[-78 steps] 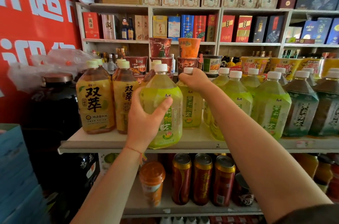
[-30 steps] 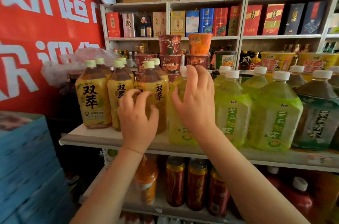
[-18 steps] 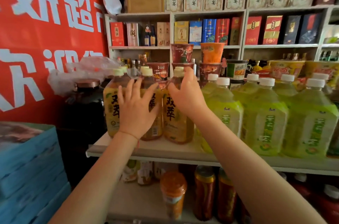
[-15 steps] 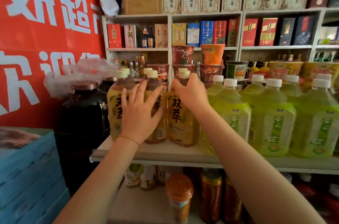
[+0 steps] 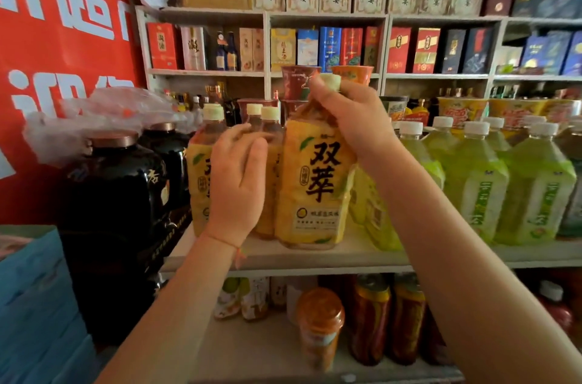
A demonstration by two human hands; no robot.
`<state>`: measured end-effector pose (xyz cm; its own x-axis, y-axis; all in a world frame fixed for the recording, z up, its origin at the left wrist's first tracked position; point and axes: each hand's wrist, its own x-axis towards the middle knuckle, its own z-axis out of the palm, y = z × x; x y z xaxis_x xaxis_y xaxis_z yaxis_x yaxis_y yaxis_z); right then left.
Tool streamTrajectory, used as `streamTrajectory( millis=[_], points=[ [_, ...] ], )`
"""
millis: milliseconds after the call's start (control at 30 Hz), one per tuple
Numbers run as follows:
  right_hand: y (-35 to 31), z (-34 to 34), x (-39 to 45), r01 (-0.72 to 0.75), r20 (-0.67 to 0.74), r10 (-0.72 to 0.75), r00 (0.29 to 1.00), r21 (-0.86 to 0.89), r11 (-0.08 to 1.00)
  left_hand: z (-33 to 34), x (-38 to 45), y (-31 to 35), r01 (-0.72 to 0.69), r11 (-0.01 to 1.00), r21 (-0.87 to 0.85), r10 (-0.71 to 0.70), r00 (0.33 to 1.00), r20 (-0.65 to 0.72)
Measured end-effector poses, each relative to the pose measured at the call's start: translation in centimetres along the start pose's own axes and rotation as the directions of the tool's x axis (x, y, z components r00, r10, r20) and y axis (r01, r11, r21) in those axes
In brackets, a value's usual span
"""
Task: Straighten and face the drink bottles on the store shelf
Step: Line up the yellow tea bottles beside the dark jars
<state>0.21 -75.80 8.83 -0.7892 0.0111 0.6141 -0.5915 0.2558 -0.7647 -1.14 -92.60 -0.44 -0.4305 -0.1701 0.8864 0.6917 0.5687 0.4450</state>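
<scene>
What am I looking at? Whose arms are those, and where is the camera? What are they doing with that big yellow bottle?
The camera sits on a person's head and looks forward and down, so you see their own two arms reaching out, as if they were yours. They stand at a store shelf full of drinks. The right hand grips the neck of a big yellow bottle, just under its cap, and the label faces us. The left hand rests on the yellow bottles beside it. To the right stand green bottles. On the left are dark jars, and lower down there are cans.
</scene>
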Motion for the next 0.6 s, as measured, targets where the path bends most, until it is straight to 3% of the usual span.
streamTrajectory(
  millis=[67, 200, 433, 600],
  points=[
    [-0.4, 1.3, -0.2, 0.040, 0.026, -0.040, 0.999, -0.011, 0.999, -0.6, -0.2, 0.5, -0.041, 0.998, -0.057, 0.038, 0.998, -0.054],
    [0.1, 4.4, -0.3, 0.097, 0.045, -0.095, 0.994, -0.036, 0.995, -1.8, -1.0, -0.3, 0.004, 0.996, -0.086, -0.006, 1.000, -0.024],
    [0.3, 6.4, -0.2, 0.226, 0.033, -0.224, 0.974, -0.134, 0.965, -2.4, -3.1, -3.8, -0.114, 0.972, 0.207, 0.097, 0.991, 0.090],
    [1.4, 7.2, -0.2, 0.222, -0.039, -0.228, 0.973, -0.117, 0.968, -2.6, -2.8, -5.1, -0.130, 0.912, 0.388, 0.097, 0.990, 0.104]
  ],
)
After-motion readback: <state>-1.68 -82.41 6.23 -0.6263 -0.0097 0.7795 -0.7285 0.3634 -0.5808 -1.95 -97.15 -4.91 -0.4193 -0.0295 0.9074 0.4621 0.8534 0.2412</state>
